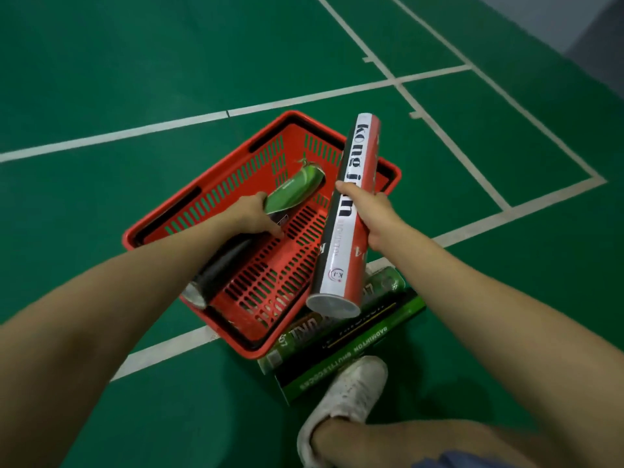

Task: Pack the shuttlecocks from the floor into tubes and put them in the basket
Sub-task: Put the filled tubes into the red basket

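A red plastic basket [189, 214] sits on the green court floor. My left hand [256, 216] grips a green and black tube [293, 190] held slanted over the basket, its near end sticking out past the rim. My right hand [374, 216] holds a white, red and black tube [354, 184] by its middle, tilted above the basket's right edge, its capped end toward me. No loose shuttlecocks are visible.
Beside the basket's near right corner lie a green tube [385, 282] and a dark green badminton box [354, 359]. My white shoe [351, 390] and leg are just below them. White court lines [202, 118] cross the floor.
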Demonstrator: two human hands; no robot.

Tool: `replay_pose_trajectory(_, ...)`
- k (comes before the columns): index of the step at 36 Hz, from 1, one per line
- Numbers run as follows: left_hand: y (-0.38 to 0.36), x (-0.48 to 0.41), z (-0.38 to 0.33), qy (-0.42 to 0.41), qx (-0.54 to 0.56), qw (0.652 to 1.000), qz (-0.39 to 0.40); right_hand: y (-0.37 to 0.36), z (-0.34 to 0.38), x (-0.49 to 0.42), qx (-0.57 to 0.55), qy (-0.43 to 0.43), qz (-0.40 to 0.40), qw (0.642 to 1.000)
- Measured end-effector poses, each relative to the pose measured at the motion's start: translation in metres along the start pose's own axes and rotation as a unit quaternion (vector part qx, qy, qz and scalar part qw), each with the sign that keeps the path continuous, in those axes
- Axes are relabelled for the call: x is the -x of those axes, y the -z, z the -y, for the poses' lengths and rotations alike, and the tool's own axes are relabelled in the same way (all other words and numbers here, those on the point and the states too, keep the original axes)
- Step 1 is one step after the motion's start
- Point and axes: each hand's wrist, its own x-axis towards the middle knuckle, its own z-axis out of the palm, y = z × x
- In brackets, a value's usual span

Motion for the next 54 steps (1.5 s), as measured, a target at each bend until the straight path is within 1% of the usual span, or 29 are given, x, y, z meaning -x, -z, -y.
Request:
replay_pose_trajectory(3, -0.007, -0.011, 0.009, 0.006, -0.074, 0.997, -0.013, -0.007, -0.011, -0.004, -0.013, -0.008, -0.01, 1.0)
replay_pose_trajectory(5, -0.008, -0.019, 0.012, 0.02, -0.089, 0.996, -0.003, -0.014, -0.016, -0.007, -0.027, -0.005, -0.019, 0.999)
replay_pose_trajectory(7, -0.008, -0.028, 0.015, 0.03, -0.099, 0.995, 0.006, -0.022, -0.021, -0.009, -0.029, -0.009, -0.01, 0.999)
replay_pose_trajectory(11, -0.014, -0.048, 0.023, 0.025, -0.14, 0.99, -0.012, -0.034, -0.034, -0.013, 0.018, -0.008, -0.01, 1.0)
replay_pose_trajectory(16, -0.029, -0.068, 0.037, 0.02, -0.16, 0.987, -0.022, -0.039, -0.052, -0.017, 0.017, -0.004, -0.001, 1.0)
replay_pose_trajectory(27, -0.071, -0.109, 0.067, 0.015, -0.195, 0.98, -0.02, -0.048, -0.069, -0.04, -0.025, -0.075, 0.001, 0.997)
replay_pose_trajectory(31, -0.072, -0.114, 0.07, -0.025, -0.216, 0.974, -0.06, -0.05, -0.071, -0.043, -0.02, -0.08, -0.011, 0.997)
replay_pose_trajectory(32, -0.07, -0.113, 0.068, -0.033, -0.207, 0.976, -0.06, -0.052, -0.071, -0.042, -0.013, -0.083, -0.013, 0.996)
replay_pose_trajectory(34, -0.059, -0.101, 0.055, -0.049, -0.142, 0.988, -0.043, -0.055, -0.069, -0.042, 0.001, -0.092, -0.017, 0.996)
replay_pose_trajectory(36, -0.044, -0.076, 0.036, -0.064, -0.027, 0.997, -0.028, -0.058, -0.066, -0.041, 0.01, -0.104, -0.02, 0.994)
replay_pose_trajectory(37, -0.037, -0.061, 0.026, -0.063, 0.046, 0.997, -0.008, -0.059, -0.065, -0.042, 0.008, -0.108, -0.021, 0.994)
replay_pose_trajectory(38, -0.032, -0.043, 0.017, -0.053, 0.144, 0.988, 0.029, -0.06, -0.063, -0.041, 0.005, -0.109, -0.019, 0.994)
replay_pose_trajectory(39, -0.028, -0.024, 0.01, -0.04, 0.249, 0.964, 0.085, -0.062, -0.062, -0.04, -0.001, -0.11, -0.017, 0.994)
replay_pose_trajectory(40, -0.026, -0.008, 0.007, -0.029, 0.329, 0.933, 0.145, -0.063, -0.061, -0.038, -0.005, -0.109, -0.014, 0.994)
replay_pose_trajectory(41, -0.024, 0.004, 0.007, -0.023, 0.375, 0.905, 0.198, -0.064, -0.061, -0.037, -0.005, -0.106, -0.015, 0.994)
replay_pose_trajectory(42, -0.024, 0.014, 0.009, -0.018, 0.398, 0.885, 0.24, -0.065, -0.059, -0.034, -0.001, -0.101, -0.016, 0.995)
replay_pose_trajectory(43, -0.025, 0.021, 0.012, -0.016, 0.407, 0.873, 0.268, -0.066, -0.059, -0.033, 0.003, -0.097, -0.017, 0.995)
replay_pose_trajectory(44, -0.025, 0.025, 0.014, -0.014, 0.405, 0.871, 0.279, -0.067, -0.058, -0.032, 0.006, -0.094, -0.018, 0.995)
replay_pose_trajectory(46, -0.028, 0.029, 0.017, -0.01, 0.4, 0.872, 0.282, -0.067, -0.058, -0.032, 0.001, -0.088, -0.014, 0.996)
replay_pose_trajectory(48, -0.03, 0.028, 0.019, -0.005, 0.406, 0.873, 0.269, -0.065, -0.058, -0.032, 0.007, -0.073, -0.009, 0.997)
replay_pose_trajectory(50, -0.03, 0.027, 0.019, -0.009, 0.378, 0.893, 0.245, -0.06, -0.06, -0.033, 0.113, -0.017, 0.007, 0.993)
replay_pose_trajectory(51, -0.029, 0.026, 0.02, -0.017, 0.335, 0.914, 0.229, -0.058, -0.06, -0.033, 0.182, 0.021, 0.021, 0.983)
replay_pose_trajectory(52, -0.028, 0.022, 0.023, -0.025, 0.291, 0.932, 0.214, -0.055, -0.059, -0.031, 0.252, 0.058, 0.038, 0.965)
replay_pose_trajectory(53, -0.028, 0.019, 0.026, -0.03, 0.262, 0.942, 0.206, -0.053, -0.059, -0.03, 0.321, 0.095, 0.055, 0.941)
replay_pose_trajectory(54, -0.03, 0.015, 0.029, -0.028, 0.247, 0.947, 0.206, -0.051, -0.06, -0.03, 0.395, 0.137, 0.068, 0.906)
